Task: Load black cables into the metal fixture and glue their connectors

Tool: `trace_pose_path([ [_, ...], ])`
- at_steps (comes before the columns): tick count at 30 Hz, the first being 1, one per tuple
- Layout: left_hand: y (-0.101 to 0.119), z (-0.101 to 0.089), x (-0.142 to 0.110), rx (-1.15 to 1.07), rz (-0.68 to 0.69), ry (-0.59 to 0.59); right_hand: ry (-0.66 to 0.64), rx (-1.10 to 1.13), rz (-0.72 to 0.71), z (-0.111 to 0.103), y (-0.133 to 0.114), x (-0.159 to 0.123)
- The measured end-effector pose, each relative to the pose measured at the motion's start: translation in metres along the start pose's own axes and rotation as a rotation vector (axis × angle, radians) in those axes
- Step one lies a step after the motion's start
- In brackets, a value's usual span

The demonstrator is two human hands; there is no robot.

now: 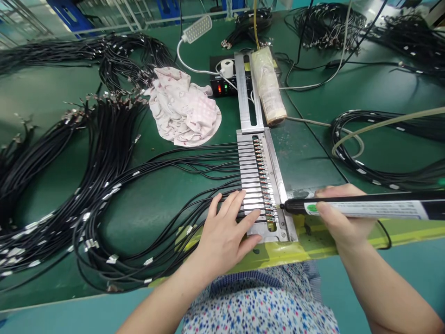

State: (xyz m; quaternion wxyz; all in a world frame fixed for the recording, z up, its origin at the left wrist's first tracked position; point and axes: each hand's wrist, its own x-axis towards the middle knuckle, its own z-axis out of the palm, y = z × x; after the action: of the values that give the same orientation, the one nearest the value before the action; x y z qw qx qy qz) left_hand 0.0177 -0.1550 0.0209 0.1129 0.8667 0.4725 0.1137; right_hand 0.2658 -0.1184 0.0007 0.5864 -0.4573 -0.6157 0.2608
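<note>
A metal fixture (248,181) lies on the bench, with a row of thin black cables (208,163) laid side by side across it. The cable ends carry small metal connectors (266,185), lined up in the fixture's slot. My left hand (224,232) rests with fingers spread over the lower cables and the fixture's left edge. In my right hand (347,215) is a long black pen-shaped tool (365,206) with a white label and a green sticker. Its thin tip meets or hovers just over the lower connectors; contact is too small to tell.
Bundles of black cables (111,125) cover the left side; a coiled bundle (368,171) lies right. A crumpled cloth (184,109), a gooseneck lamp (197,29), a black box with lit switches (222,88) and a wrapped cylinder (267,86) stand behind the fixture. Yellow tape (330,236) lines the front edge.
</note>
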Motion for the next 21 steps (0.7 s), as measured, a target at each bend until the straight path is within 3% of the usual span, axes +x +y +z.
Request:
trace_pose_path([
  [21, 0.0001, -0.0005, -0.0001, 0.006, 0.002, -0.006, -0.050, 0.036, 0.013, -0.0024, -0.0045, 0.0018],
])
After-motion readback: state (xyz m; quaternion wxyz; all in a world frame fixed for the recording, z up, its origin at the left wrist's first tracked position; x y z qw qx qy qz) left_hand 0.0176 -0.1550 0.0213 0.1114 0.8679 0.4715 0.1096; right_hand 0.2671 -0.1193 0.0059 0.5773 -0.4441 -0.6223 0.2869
